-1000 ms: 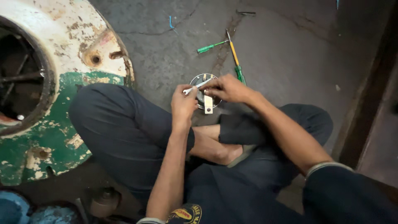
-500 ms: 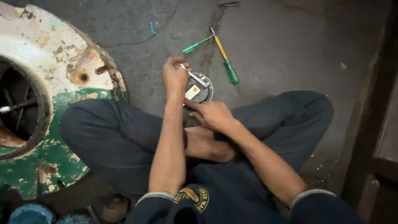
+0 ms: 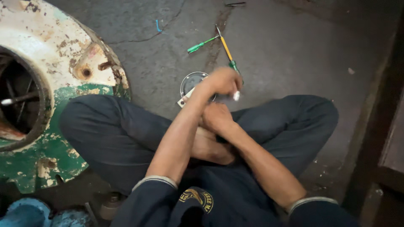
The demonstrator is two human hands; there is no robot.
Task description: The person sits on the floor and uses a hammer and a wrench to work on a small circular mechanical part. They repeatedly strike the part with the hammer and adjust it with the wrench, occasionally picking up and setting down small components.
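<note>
I sit cross-legged on a concrete floor. My left hand (image 3: 223,81) reaches across a round metal part (image 3: 190,80) that lies on the floor, and it is closed on a slim silvery tool whose pale tip (image 3: 236,96) sticks out below the fist. The hand is motion-blurred. My right hand (image 3: 216,117) rests with curled fingers just behind it, over my bare foot (image 3: 210,147). My left forearm partly covers it, so what it holds is hidden.
Two screwdrivers lie crossed beyond the part, one with a green handle (image 3: 201,44) and one with a yellow shaft (image 3: 226,48). A large rusty white-and-green round housing (image 3: 63,71) fills the left. A dark wooden frame (image 3: 378,126) runs along the right. Blue objects (image 3: 25,212) sit at the bottom left.
My left hand has swung right over the round part with the silvery tool. My right hand has pulled back from the part towards my foot.
</note>
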